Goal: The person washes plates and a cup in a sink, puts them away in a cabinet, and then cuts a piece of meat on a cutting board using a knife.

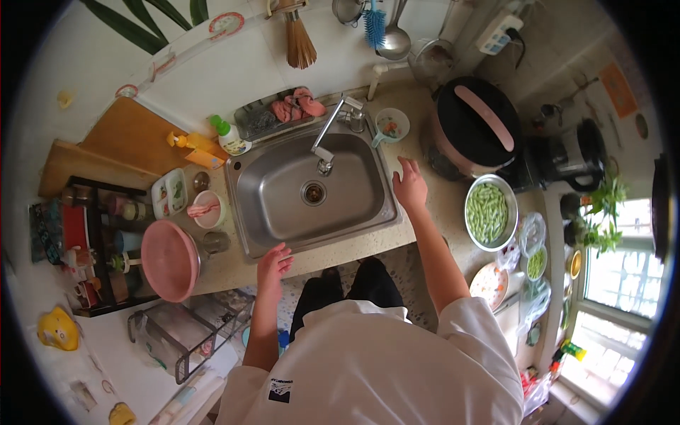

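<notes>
My left hand (274,270) hovers by the front edge of the counter, its fingers loosely apart and holding nothing. Over the counter just right of the stainless steel sink (255,196) is my right hand (411,186), also free, with thumb and fingers spread. Above the basin, the chrome faucet (329,130) points down towards the drain strainer (313,193); no water stream shows. A pale handled strainer cup (404,123) with some scraps in it sits beyond my right hand. Further right stands a metal bowl of green beans or pods (486,212).
A pink-and-black cooker (478,127) occupies the back right corner, with a blender (576,154) beside it. Left of the sink are soap bottles (231,135), a cup with a striped cloth-like strip (207,209) and a tilted pink basin (170,260). Utensils hang overhead, including a bamboo brush (300,42).
</notes>
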{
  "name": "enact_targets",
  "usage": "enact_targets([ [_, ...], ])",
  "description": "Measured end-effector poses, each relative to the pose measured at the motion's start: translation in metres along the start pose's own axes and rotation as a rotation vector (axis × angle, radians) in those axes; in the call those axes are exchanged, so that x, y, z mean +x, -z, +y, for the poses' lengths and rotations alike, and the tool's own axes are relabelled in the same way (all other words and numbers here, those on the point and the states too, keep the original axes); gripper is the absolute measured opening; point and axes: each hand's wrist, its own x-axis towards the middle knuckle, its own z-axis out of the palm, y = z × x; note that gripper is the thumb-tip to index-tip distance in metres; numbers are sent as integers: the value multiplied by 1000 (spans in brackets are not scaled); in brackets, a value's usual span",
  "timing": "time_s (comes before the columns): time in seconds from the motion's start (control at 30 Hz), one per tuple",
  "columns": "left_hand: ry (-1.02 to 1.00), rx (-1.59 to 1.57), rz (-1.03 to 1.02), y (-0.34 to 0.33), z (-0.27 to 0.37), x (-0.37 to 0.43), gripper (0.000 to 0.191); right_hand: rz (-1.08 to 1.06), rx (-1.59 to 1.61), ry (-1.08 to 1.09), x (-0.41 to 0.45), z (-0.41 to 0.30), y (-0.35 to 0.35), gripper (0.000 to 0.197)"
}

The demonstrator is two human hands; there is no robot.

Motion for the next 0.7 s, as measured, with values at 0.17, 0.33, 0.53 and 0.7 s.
enact_targets([
  [0.17, 24, 7, 56, -43, 5, 18, 41, -63, -195, 90, 84, 32, -43, 46],
  [0.33, 44, 17, 92, -75, 16, 23, 40, -213, -333, 165, 125, 53, -75, 32],
  [0.53, 37, 11, 72, -93, 27, 31, 38, -134, -144, 267, 131, 63, -77, 16],
  [0.7, 8, 86, 2, -105, 31, 49, 36, -16, 153, 304, 92, 16, -26, 13],
])
